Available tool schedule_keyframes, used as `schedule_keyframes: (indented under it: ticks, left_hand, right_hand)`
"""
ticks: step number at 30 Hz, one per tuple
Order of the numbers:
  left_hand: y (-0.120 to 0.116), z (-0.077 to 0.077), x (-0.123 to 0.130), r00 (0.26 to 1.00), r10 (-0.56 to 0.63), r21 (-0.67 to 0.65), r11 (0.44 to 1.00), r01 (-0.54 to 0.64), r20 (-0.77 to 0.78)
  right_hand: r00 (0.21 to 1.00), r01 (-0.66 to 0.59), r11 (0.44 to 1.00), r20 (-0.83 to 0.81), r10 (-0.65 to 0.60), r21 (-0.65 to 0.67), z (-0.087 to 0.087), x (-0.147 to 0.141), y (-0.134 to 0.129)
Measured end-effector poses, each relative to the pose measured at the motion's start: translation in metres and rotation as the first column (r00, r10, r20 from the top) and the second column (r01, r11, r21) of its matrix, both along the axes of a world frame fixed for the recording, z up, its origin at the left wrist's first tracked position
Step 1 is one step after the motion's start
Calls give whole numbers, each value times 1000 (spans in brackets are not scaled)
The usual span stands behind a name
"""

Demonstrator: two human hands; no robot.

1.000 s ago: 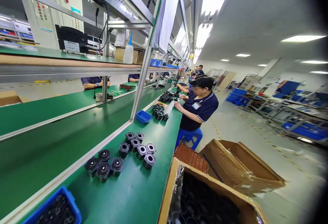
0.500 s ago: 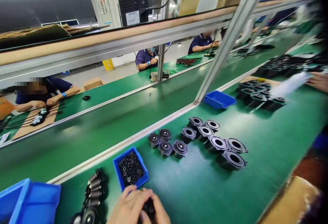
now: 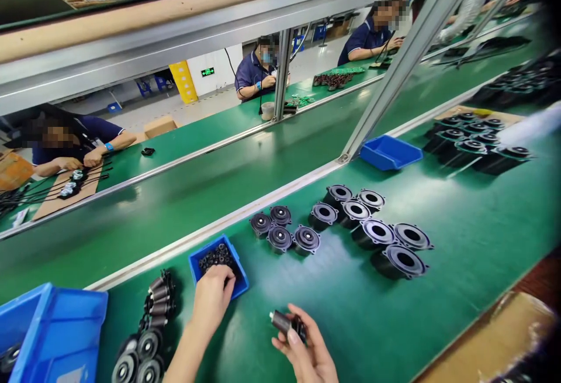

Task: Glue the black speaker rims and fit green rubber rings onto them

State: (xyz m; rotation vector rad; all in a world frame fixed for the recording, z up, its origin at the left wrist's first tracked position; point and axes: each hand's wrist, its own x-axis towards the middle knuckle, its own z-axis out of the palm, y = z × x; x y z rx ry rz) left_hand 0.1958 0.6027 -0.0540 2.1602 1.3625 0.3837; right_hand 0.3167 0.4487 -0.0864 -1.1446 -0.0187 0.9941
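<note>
My left hand reaches into a small blue bin of small black rings, its fingers bent together over them; whatever they grip is hidden. To the right, my right hand holds a dark cylindrical part with a white tip that points left. Left of my left arm, similar dark parts lie in a row on the green table. Beyond my hands stand several round black pieces with closed centres and, further right, several black ring-topped housings.
A large blue bin fills the lower left corner. An empty blue tray lies by the slanted metal post. More black housings stand at the right. Several people work at the far bench.
My hands have moved apart from around a dark part. The left one has gone forward into the small bin, while the right one holds the part further right. The view has tilted down.
</note>
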Motion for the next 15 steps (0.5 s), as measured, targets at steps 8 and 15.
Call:
schedule_keyframes:
  ticks: [8, 15]
  left_hand:
    - [-47, 15, 4, 788, 269, -527, 846, 83, 555]
    - [-63, 18, 12, 754, 331, -573, 816, 72, 567]
  right_hand:
    - [994, -62, 992, 94, 52, 106, 18, -10, 0]
    - [995, -55, 989, 93, 42, 139, 26, -1, -12]
